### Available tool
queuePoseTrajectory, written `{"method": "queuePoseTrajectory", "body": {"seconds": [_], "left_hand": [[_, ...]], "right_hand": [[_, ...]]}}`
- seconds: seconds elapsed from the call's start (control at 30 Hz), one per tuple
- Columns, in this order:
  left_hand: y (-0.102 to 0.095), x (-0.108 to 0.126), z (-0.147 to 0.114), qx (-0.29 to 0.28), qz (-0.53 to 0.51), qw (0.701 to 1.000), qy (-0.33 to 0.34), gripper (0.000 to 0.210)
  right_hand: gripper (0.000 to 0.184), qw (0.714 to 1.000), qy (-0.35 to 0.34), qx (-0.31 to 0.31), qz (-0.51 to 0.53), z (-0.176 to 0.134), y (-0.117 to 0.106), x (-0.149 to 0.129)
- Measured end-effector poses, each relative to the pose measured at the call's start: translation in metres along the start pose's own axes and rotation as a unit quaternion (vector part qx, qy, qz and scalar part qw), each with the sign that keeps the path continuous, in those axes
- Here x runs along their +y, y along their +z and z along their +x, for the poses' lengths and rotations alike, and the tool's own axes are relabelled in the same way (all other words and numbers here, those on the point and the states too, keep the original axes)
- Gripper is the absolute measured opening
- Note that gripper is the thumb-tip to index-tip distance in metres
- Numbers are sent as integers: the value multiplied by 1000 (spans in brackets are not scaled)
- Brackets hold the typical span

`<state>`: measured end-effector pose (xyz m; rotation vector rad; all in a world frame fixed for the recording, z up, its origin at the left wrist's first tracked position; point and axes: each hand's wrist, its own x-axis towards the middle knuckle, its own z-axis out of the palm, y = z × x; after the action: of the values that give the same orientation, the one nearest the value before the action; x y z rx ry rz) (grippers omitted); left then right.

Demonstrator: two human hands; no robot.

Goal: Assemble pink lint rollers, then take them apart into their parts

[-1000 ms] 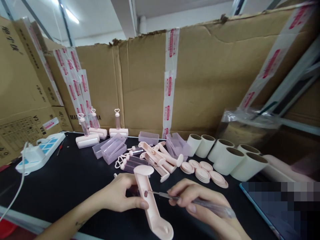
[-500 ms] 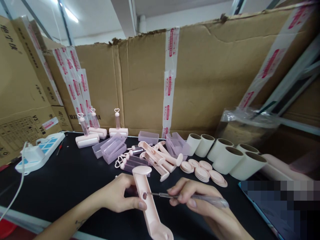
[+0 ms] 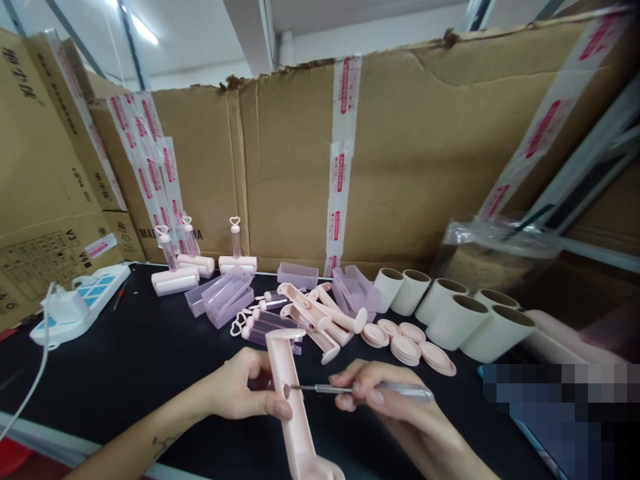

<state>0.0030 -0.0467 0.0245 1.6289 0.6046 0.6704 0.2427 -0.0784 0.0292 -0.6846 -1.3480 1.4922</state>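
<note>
Left hand (image 3: 247, 387) clasps the pink frame (image 3: 300, 430); right hand (image 3: 373, 388), beside it, pinches a screwdriver (image 3: 323, 389), levelled apparently to meet the hole (image 3: 287, 391).

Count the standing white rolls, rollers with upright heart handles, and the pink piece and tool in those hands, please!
Standing white rolls: 6
Rollers with upright heart handles: 3
Pink piece held: 1
Tool held: 1
Total: 11
</note>
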Motion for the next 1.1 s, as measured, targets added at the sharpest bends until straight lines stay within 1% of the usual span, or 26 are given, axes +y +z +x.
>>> {"method": "queuePoseTrajectory", "body": {"seconds": [0.1,0.17,0.23,0.3,0.33,0.4,0.47,0.5,0.53,0.6,0.63,0.67,0.7,0.73,0.8,0.87,0.9,0.93,1.0,1.03,1.07,1.1], "left_hand": [[0,1,1,11,19,1000,6,46],[-2,2,1,18,32,999,17,46],[-5,2,1,39,41,998,37,47],[-9,1,1,74,58,994,56,47],[-10,-1,1,94,71,991,61,46],[-11,-3,3,124,104,985,58,44],[-9,-4,4,142,146,978,50,42],[-7,-4,5,147,168,973,50,40],[-4,-4,6,148,190,969,54,39],[2,-1,8,134,229,962,65,34],[5,0,8,126,245,959,70,32],[7,1,8,118,260,956,73,31],[8,2,8,109,273,953,76,30],[8,1,8,100,286,950,76,29],[6,-2,6,102,319,939,77,31],[2,-8,5,121,367,919,81,43],[0,-11,5,130,395,905,84,46],[-2,-14,6,129,425,891,92,44],[-6,-19,7,91,487,860,121,31],[-7,-21,8,69,518,841,136,25],[-8,-22,9,50,548,821,150,23],[-9,-22,10,39,576,801,159,21]], "right_hand": [[11,1000,6,-8,14,0,3,3],[10,1000,-3,-10,6,0,3,2],[9,999,-43,12,-14,0,-1,-3],[14,989,-125,54,-56,-1,-9,-13],[19,978,-173,73,-92,-2,-12,-20],[24,942,-260,112,-179,-4,-15,-33],[16,897,-302,139,-292,-6,-10,-41],[16,870,-305,133,-363,-6,-4,-41],[20,838,-300,111,-441,-5,3,-40],[22,761,-273,35,-587,-3,19,-29],[21,725,-257,1,-639,-1,26,-22],[20,700,-242,-18,-671,0,32,-15],[18,686,-230,-26,-690,2,36,-9],[16,682,-218,-29,-697,3,38,-5],[14,692,-203,-24,-693,6,38,-4],[15,703,-195,5,-684,12,33,-16],[16,703,-184,28,-686,18,30,-26],[17,699,-166,51,-694,25,26,-36],[21,674,-102,89,-726,45,20,-58],[23,654,-58,97,-748,57,17,-67],[25,629,-14,98,-771,71,15,-74],[26,604,31,86,-792,84,12,-79]]}}
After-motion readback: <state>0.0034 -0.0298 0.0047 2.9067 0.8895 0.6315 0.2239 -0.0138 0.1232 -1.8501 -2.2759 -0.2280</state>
